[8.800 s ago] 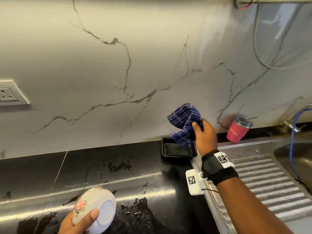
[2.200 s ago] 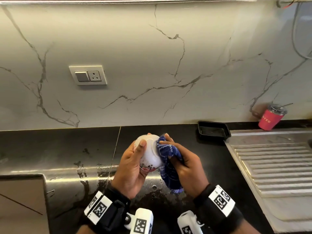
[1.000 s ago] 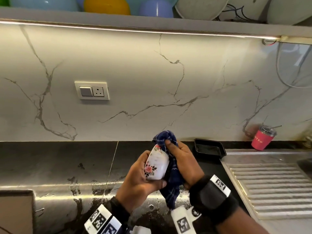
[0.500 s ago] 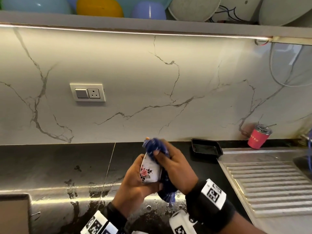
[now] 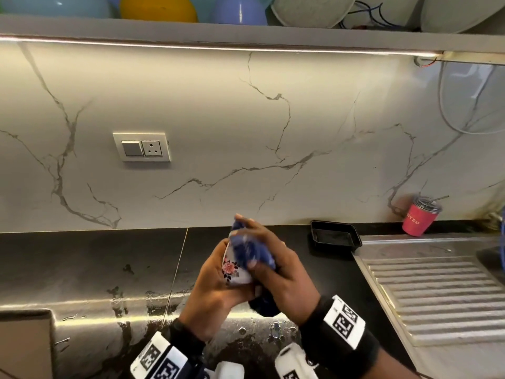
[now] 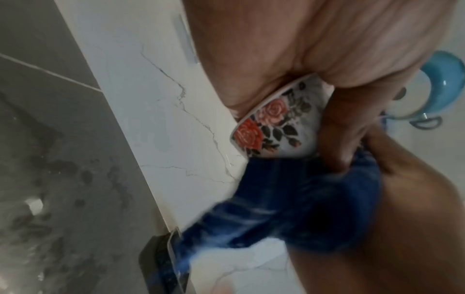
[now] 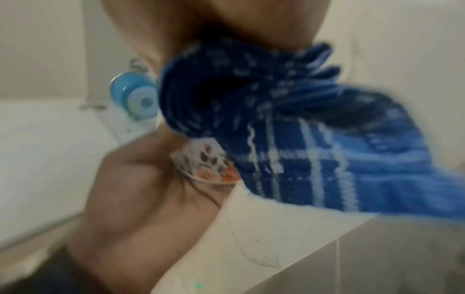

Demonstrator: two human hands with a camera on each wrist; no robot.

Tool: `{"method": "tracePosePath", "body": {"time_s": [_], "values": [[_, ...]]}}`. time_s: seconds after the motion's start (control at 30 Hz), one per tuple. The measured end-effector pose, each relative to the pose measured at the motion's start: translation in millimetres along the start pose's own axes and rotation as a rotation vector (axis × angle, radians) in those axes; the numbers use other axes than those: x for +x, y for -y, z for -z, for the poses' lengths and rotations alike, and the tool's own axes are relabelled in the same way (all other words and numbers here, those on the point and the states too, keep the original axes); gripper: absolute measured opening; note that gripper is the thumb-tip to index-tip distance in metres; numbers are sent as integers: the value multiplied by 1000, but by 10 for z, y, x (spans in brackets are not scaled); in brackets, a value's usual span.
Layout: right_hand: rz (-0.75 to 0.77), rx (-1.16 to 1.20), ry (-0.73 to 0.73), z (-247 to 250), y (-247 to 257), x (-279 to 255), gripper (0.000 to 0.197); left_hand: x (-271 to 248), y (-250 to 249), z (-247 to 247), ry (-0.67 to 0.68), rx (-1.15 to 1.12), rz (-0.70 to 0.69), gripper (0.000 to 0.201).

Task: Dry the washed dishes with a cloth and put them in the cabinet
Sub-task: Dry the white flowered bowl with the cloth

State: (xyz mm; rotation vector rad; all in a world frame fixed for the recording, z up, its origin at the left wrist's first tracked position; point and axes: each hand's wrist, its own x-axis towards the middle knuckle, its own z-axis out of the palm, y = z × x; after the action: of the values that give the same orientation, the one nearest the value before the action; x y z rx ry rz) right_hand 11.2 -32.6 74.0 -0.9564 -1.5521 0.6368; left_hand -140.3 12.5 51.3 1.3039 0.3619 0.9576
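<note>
A small white bowl with red and pink roses (image 5: 232, 270) (image 6: 276, 127) (image 7: 206, 165) is held above the black counter, tipped on its side. My left hand (image 5: 216, 285) grips it from the left, fingers curled under its rim. My right hand (image 5: 276, 269) holds a blue checked cloth (image 5: 251, 251) (image 6: 302, 199) (image 7: 289, 129) bunched against the bowl's mouth, with a tail hanging below the hands. The bowl's inside is hidden by the cloth, which is motion-blurred in both wrist views.
A cabinet shelf (image 5: 246, 34) overhead carries coloured bowls (image 5: 158, 8) and pale plates (image 5: 314, 9). The black counter (image 5: 95, 269) has wet patches. A black tray (image 5: 334, 236), a red tumbler (image 5: 420, 216) and the steel draining board (image 5: 437, 291) lie to the right.
The right hand took the cloth from near the tray to the bowl. Since then both hands stay together while the cloth rubs round the bowl's mouth, and the bowl has turned slightly.
</note>
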Motion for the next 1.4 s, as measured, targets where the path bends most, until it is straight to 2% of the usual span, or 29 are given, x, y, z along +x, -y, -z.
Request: {"method": "tracePosePath", "body": {"time_s": [0.03, 0.07, 0.1, 0.17, 0.2, 0.27, 0.33, 0.4, 0.43, 0.5, 0.57, 0.67, 0.77, 0.83, 0.9, 1.0, 1.1, 1.2, 1.3, 1.33, 1.4], "values": [[70, -91, 60, 34, -34, -15, 36, 17, -13, 10, 4, 8, 10, 62], [85, -69, 105, 68, -72, -22, 37, 25, -23, 19, 22, 31, 31, 62], [14, 51, 108, 97, -76, -8, 36, 28, -21, 26, 50, 54, 61, 62], [-216, 383, -17, 124, -96, 20, 31, 13, -22, 20, 121, 55, 130, 65], [-326, 472, -64, 122, -117, 33, 29, 3, -26, 1, 152, 21, 154, 71], [-387, 331, -85, 75, -94, 45, 29, -18, -35, -13, 177, -126, 214, 95], [-190, -42, 13, 43, -22, -27, 31, -24, -67, -27, 185, -310, 230, 110], [116, -455, 147, 77, 13, -84, 39, -20, -92, -14, 136, -527, 236, 118], [247, -584, 198, 100, 21, -104, 40, -11, -100, -11, 131, -616, 230, 123], [373, -657, 228, 131, 21, -153, 39, 18, -136, -17, 163, -737, 211, 136], [403, -690, 191, 153, -50, -227, 39, 30, -170, -37, 151, -805, 191, 142], [405, -762, 154, 138, -146, -297, 36, 32, -111, -33, 121, -829, 183, 141], [325, -717, 118, 41, -80, -243, 43, 17, -51, -65, 77, -817, 197, 127], [267, -711, 87, -31, 1, -181, 48, 13, -37, -82, 1, -730, 210, 117], [284, -757, 90, -49, 49, -156, 48, 15, -65, -81, -65, -666, 212, 109], [384, -802, 61, -11, -19, -198, 43, 37, -112, -104, -127, -708, 262, 97], [326, -638, -31, -48, -163, -315, 49, 41, -54, -161, -197, -881, 372, 82], [30, -109, -140, -89, -200, -389, 53, 19, 8, -158, -278, -861, 362, 69], [-215, 450, -266, -30, -175, -307, 45, 9, 59, -130, -288, -823, 363, 62], [-303, 554, -299, 15, -146, -252, 44, 2, 77, -120, -265, -821, 371, 64], [-465, 604, -313, 128, -98, -128, 33, -17, 108, -105, -210, -800, 400, 75]]}}
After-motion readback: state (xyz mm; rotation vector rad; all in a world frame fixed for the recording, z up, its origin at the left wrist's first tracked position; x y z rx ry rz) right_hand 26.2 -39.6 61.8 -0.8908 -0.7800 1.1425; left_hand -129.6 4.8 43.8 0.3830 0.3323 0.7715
